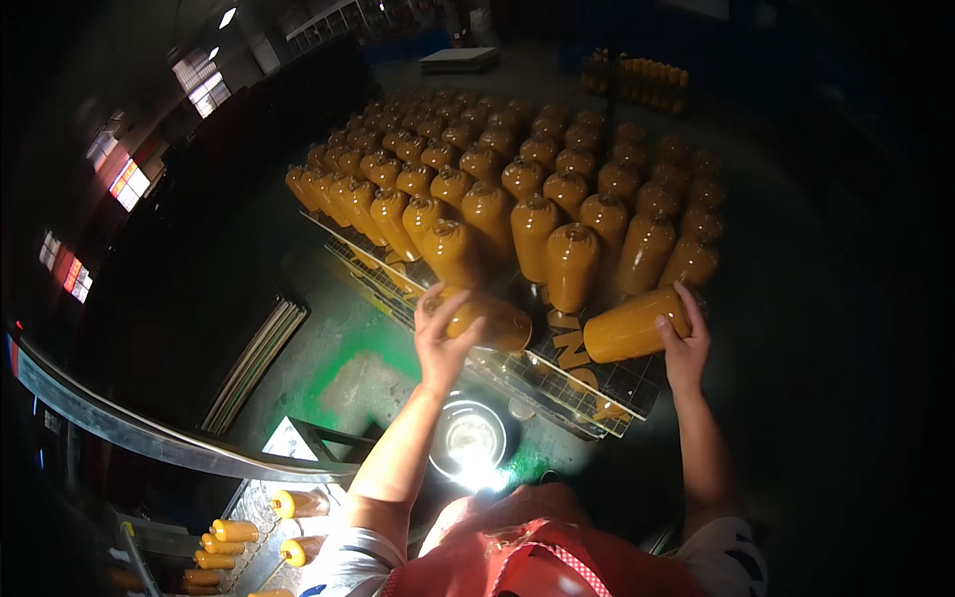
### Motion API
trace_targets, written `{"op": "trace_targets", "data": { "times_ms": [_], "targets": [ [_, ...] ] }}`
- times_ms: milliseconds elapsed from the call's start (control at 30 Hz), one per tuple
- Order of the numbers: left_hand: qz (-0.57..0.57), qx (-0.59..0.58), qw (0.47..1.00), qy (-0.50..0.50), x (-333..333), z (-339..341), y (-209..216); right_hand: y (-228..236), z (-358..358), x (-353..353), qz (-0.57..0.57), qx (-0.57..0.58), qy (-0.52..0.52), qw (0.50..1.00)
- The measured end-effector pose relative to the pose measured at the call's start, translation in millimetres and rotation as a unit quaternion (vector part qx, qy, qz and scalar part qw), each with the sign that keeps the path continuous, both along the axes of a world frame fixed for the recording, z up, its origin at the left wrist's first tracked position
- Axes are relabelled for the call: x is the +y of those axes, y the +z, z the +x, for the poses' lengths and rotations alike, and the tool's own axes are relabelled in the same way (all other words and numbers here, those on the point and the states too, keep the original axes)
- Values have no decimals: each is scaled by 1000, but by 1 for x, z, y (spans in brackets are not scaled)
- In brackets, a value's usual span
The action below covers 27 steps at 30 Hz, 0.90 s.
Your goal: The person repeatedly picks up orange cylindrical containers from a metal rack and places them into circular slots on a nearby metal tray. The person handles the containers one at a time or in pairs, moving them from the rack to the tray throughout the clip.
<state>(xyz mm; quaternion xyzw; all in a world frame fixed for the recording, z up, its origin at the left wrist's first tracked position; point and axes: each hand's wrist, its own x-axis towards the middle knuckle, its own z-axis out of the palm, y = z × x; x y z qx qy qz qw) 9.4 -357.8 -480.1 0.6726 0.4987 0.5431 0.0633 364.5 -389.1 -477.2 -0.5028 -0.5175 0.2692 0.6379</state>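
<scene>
My left hand (445, 330) is closed around the shoulder end of a glossy orange cylinder (500, 324), which is tipped nearly on its side. A similar orange cylinder (625, 331) is in my right hand (684, 340), also tipped sideways, my fingers and thumb round its outer end. Their flat ends face each other over the front of a dark board (627, 382) with a grid and orange printing. I cannot tell whether either one touches the board. Just beyond stand rows of upright cylinders (574, 267) with rounded shoulders and short necks.
A round metal vessel (468, 438) sits below the board's front edge, brightly lit. At lower left, more orange cylinders (235, 530) lie by a curved metal rail (149, 428). Flat sheets (256, 363) are stacked on the floor at left. Another orange group (647, 78) stands far back.
</scene>
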Motion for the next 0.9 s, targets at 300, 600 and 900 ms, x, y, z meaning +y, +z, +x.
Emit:
{"op": "trace_targets", "data": {
  "times_ms": [300, 600, 900],
  "targets": [
    [-317, -713, 621, -82, -118, -173, -143, -100, -198, -54, -329, 530, 319, 713],
    [-303, -869, 384, -74, -155, -245, -244, -191, -372, -69, -481, 665, 328, 468],
    [-259, -874, 382, -151, -231, -254, -241, -194, -397, -133, -470, 670, 421, 392]
  ]
}}
